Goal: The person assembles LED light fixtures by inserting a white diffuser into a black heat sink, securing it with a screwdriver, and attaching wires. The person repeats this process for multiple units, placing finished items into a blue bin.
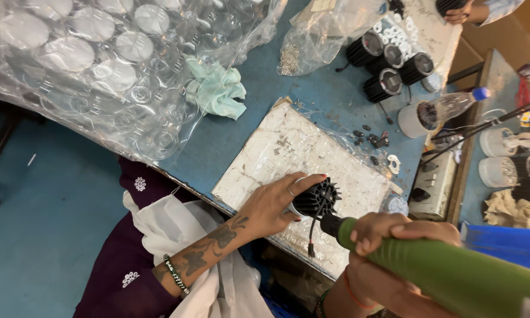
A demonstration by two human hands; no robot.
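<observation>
A black finned cylindrical lamp housing [316, 199] lies on its side on a white taped board [288, 153] near the front edge of the blue surface [229, 135]. The left hand [271, 203] is closed around the housing, thumb stretched over its top, a ring on one finger. The right hand [388, 229] grips a green powered screwdriver [441, 265], whose black tip meets the housing's rear face; a thin black lead [311, 235] hangs below. Small dark screws [368, 138] lie beyond the board. Farther back stand several black lamp housings [388, 62], a clear plastic bottle with a blue cap [447, 109], a pale green cloth [215, 88] and a large clear bag of transparent round lenses [100, 59].
</observation>
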